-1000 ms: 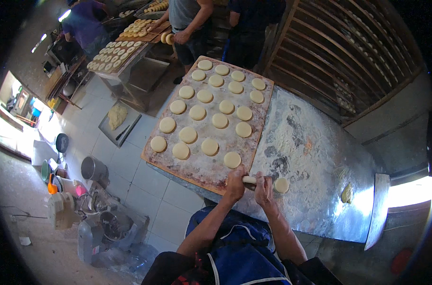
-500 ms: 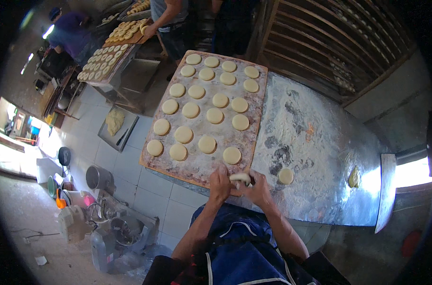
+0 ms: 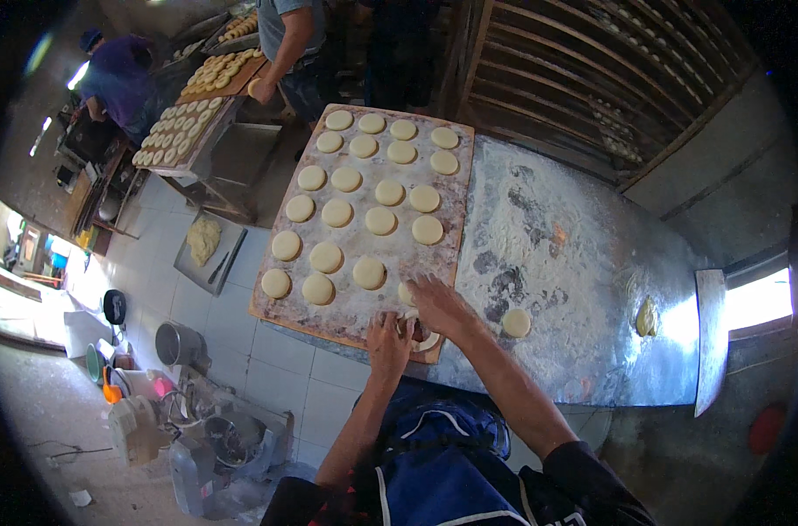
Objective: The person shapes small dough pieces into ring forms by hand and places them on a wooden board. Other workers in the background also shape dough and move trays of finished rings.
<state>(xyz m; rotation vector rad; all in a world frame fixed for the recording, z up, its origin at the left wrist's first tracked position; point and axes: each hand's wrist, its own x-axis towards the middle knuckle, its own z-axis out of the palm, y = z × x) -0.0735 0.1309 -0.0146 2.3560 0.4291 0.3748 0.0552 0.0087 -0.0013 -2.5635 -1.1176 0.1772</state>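
At the near right corner of the floured wooden board (image 3: 346, 254), a ring of pale dough (image 3: 429, 343) lies with its hole showing. My left hand (image 3: 388, 344) is at the ring's left side, its fingers bent against the dough. Just beyond, my right hand (image 3: 438, 305) reaches over a dough disc (image 3: 406, 293) with its fingers stretched out; they partly cover the disc. Several more round dough discs (image 3: 369, 273) sit in rows across the board. A single disc (image 3: 516, 323) rests on the floured metal table to the right.
The metal table (image 3: 583, 351) carries a dough lump (image 3: 647, 317) and a flat metal blade (image 3: 711, 342). A tray (image 3: 232, 254) with dough is at left. Beyond, dough rings (image 3: 181, 131) cover another table, where a person (image 3: 289, 44) handles one. A slatted rack (image 3: 583, 79) stands behind.
The dough ring, held up between both hands before, is now down on the board's corner. My right hand has moved forward and left onto the nearest disc; the left stays by the ring.
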